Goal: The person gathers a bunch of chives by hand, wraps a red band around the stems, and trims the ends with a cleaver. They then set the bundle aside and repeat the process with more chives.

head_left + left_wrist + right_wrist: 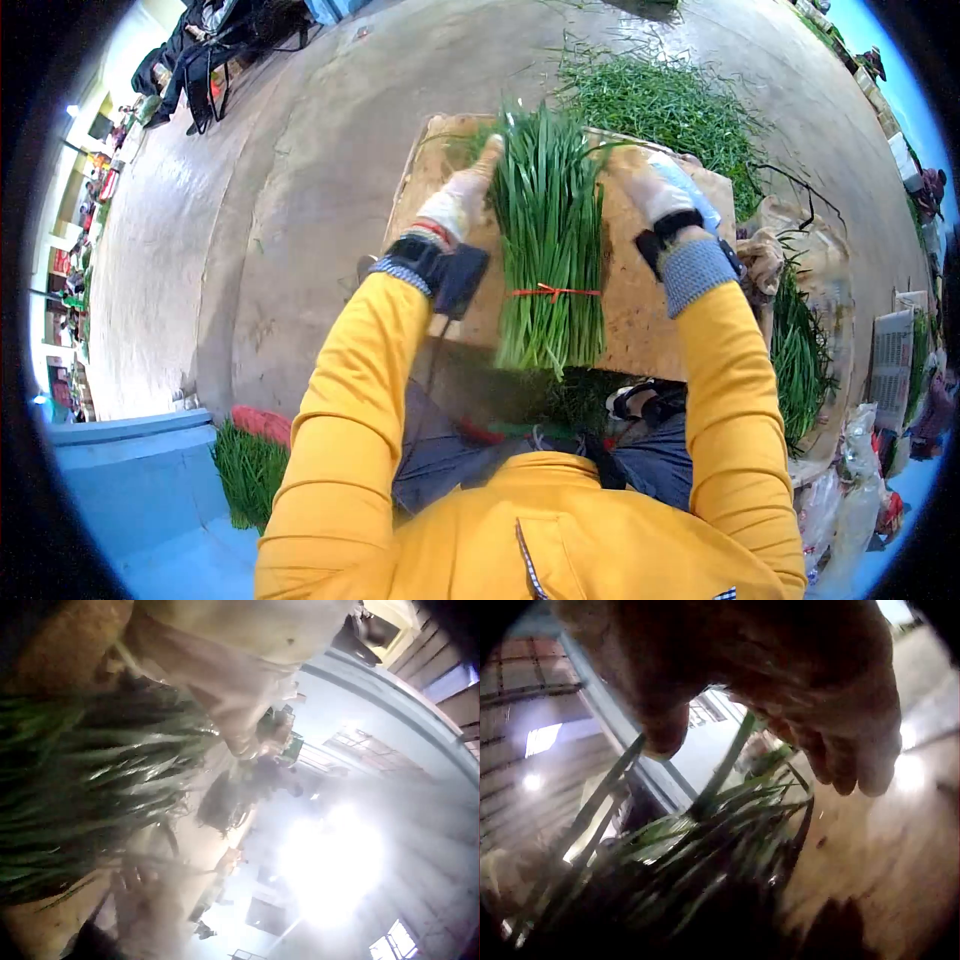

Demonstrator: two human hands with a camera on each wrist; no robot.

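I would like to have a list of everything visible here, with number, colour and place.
tied bundle: one, green, on the board
tie: one, red, around the bundle
board: one, brown, before the person
leaf heap: one, green, floor beyond board
leafy pile: one, green, right
leafy bunch: one, green, lower left
dark bags: count unclear, black, upper left
crate: one, white, far right
background items: too small to count
sleeves: two, yellow
left hand, right hand: flanking the bundle

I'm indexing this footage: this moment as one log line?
long green leafy bundle: tied with thin red band, on brown wooden board | left hand: open | right hand: open | both flanking far end
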